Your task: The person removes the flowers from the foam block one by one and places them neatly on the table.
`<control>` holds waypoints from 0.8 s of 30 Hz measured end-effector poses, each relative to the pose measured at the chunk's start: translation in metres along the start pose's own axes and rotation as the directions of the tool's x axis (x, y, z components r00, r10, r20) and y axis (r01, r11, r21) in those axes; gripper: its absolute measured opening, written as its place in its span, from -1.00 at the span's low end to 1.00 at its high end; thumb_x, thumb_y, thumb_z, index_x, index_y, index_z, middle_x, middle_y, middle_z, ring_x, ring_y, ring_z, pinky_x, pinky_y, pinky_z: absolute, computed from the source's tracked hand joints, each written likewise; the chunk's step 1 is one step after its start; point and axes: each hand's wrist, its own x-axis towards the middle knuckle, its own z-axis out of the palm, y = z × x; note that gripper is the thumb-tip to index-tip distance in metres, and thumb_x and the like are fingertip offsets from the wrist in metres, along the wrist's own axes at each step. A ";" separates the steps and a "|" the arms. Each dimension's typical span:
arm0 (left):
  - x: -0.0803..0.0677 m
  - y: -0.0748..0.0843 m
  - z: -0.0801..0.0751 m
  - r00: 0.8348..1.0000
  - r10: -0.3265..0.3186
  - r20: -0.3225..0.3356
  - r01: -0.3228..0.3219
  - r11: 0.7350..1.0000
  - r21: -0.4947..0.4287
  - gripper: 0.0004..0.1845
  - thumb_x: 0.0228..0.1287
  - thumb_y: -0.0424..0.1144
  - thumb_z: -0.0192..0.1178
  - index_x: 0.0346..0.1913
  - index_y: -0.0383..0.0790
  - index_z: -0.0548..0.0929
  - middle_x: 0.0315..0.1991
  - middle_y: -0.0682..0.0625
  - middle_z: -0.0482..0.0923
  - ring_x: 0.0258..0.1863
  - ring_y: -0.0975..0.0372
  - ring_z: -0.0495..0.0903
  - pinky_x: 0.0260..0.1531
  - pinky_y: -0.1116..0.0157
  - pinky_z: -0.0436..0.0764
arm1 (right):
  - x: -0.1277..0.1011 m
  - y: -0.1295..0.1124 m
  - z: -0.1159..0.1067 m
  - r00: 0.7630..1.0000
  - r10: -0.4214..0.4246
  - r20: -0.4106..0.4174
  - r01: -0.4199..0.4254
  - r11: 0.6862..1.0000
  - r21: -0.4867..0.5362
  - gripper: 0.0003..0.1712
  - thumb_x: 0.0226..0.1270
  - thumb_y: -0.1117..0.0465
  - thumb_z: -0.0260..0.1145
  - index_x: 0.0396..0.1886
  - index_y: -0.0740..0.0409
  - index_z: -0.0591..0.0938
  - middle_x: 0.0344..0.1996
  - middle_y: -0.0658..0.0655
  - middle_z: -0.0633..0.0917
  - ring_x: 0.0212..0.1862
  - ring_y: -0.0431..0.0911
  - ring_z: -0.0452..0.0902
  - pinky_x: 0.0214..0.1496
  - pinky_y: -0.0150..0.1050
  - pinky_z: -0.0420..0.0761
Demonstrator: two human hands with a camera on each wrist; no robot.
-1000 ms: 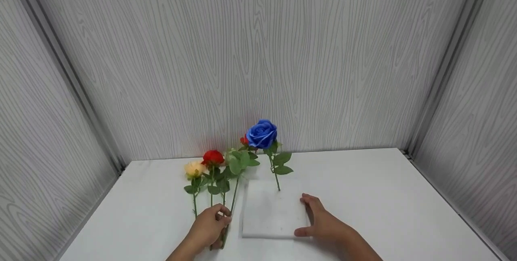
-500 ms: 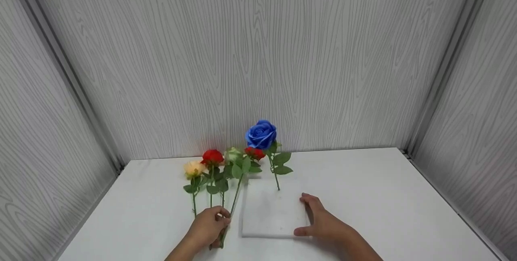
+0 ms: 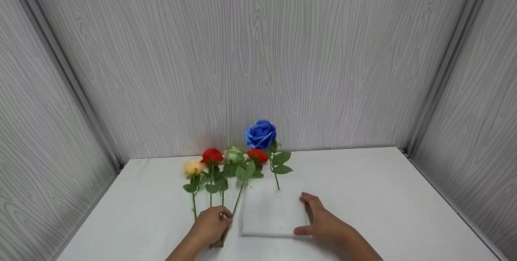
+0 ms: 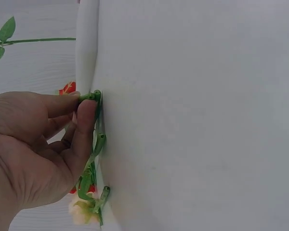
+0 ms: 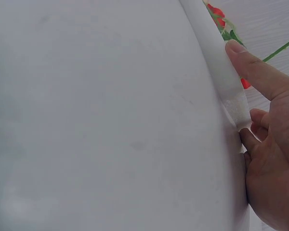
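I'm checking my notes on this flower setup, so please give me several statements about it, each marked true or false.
1. The blue rose stands in the white block. True.
2. The right grip pinches a flower's stem. False: the right grip is at the white block's right edge.
3. The left grip pinches a green stem. True.
4. Only one red flower shows in the head view. False: two red roses show.
5. The peach rose is leftmost in the head view. True.

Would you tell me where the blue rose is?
In the head view, the blue rose is near centre, stem meeting the white block, bloom above a red rose.
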 end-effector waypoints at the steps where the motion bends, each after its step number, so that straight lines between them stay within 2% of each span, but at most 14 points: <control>1: 0.000 0.001 0.000 1.000 -0.001 0.001 0.001 1.000 0.004 -0.89 0.50 -0.22 0.37 -0.05 -0.15 0.77 -0.27 0.02 0.71 -0.28 0.21 0.61 -0.27 0.21 0.63 | 0.000 0.000 0.000 1.000 0.001 0.000 -0.001 1.000 -0.001 0.41 0.13 -0.14 0.74 0.76 0.17 0.06 0.76 0.26 0.07 0.80 0.30 -0.19 0.79 0.37 -0.10; 8: -0.002 0.008 0.001 1.000 -0.020 0.017 0.019 0.999 0.036 -0.91 0.48 -0.24 0.37 -0.08 -0.18 0.77 -0.28 0.02 0.71 -0.29 0.21 0.63 -0.24 0.17 0.68 | 0.002 -0.001 0.001 0.999 0.050 -0.016 -0.050 0.999 -0.007 0.43 0.07 -0.19 0.76 0.76 0.09 0.10 0.78 0.19 0.05 0.81 0.24 -0.17 0.81 0.34 -0.08; 16: -0.001 0.011 0.003 0.999 0.024 -0.023 -0.022 0.996 0.084 -0.93 0.47 -0.28 0.36 -0.18 -0.21 0.76 -0.30 0.01 0.73 -0.27 0.21 0.63 -0.11 0.07 0.73 | 0.003 -0.003 0.001 0.999 0.050 -0.018 -0.051 0.998 -0.024 0.39 0.10 -0.17 0.75 0.74 0.11 0.12 0.78 0.21 0.05 0.81 0.26 -0.15 0.81 0.34 -0.07; 24: -0.005 0.014 0.006 0.993 0.098 -0.067 -0.088 0.987 0.136 -0.94 0.43 -0.33 0.38 -0.21 -0.27 0.76 -0.34 -0.02 0.74 -0.31 0.20 0.66 -0.23 0.09 0.74 | 0.001 -0.005 0.003 0.998 0.058 -0.030 -0.059 0.998 -0.010 0.38 0.11 -0.11 0.76 0.74 0.10 0.11 0.78 0.19 0.06 0.81 0.24 -0.16 0.82 0.32 -0.10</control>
